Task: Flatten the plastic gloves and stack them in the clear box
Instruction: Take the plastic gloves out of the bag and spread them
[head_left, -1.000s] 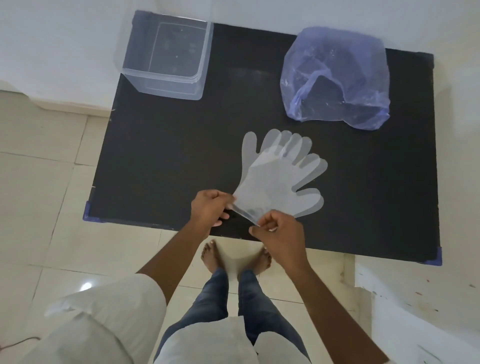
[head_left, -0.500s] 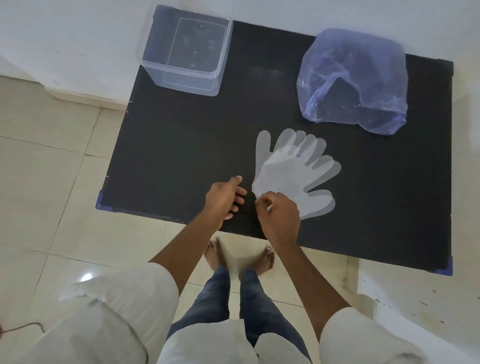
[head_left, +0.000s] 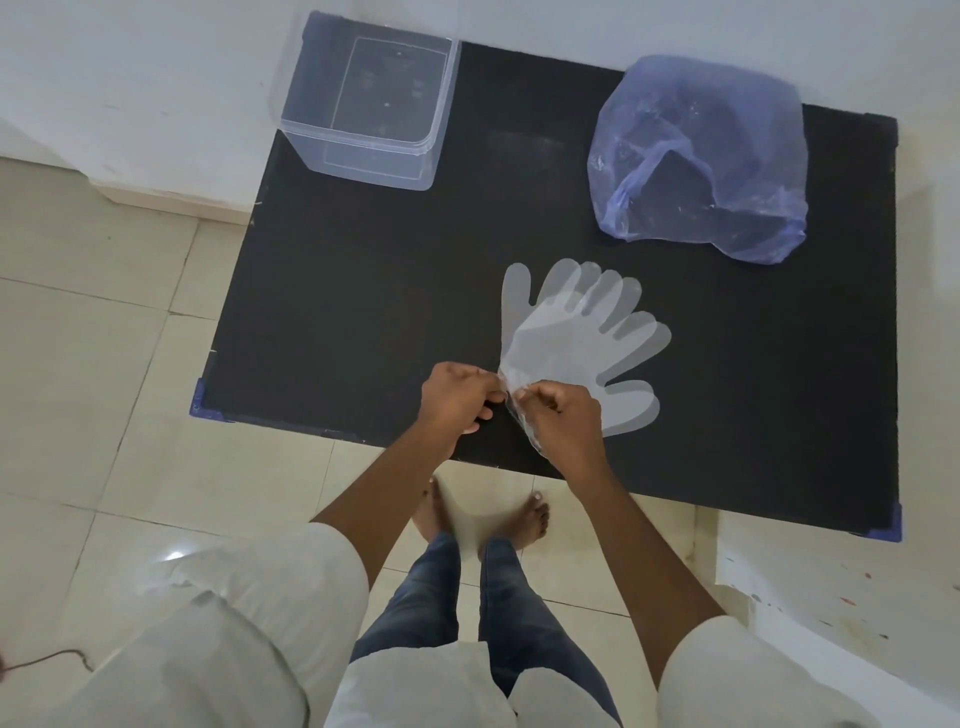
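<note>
Clear plastic gloves (head_left: 576, 343) lie overlapped and flat on the black table (head_left: 363, 291), fingers fanned toward the far right. My left hand (head_left: 457, 400) pinches the cuff edge at the stack's near left corner. My right hand (head_left: 563, 421) grips the same cuff beside it, with a strip of plastic lifted and crinkled under the fingers. The clear box (head_left: 371, 104) stands at the table's far left corner, apart from both hands; I see no gloves in it.
A bluish translucent plastic bag (head_left: 701, 161) sits puffed up at the table's far right. White walls border the table at the back and right. My bare feet (head_left: 483, 514) stand on the tiled floor just below the near table edge.
Both hands let the cuff down, the left one releasing it for a moment. Now both pinch the cuff's near left corner again, close together, and lift a crinkled strip of plastic.
</note>
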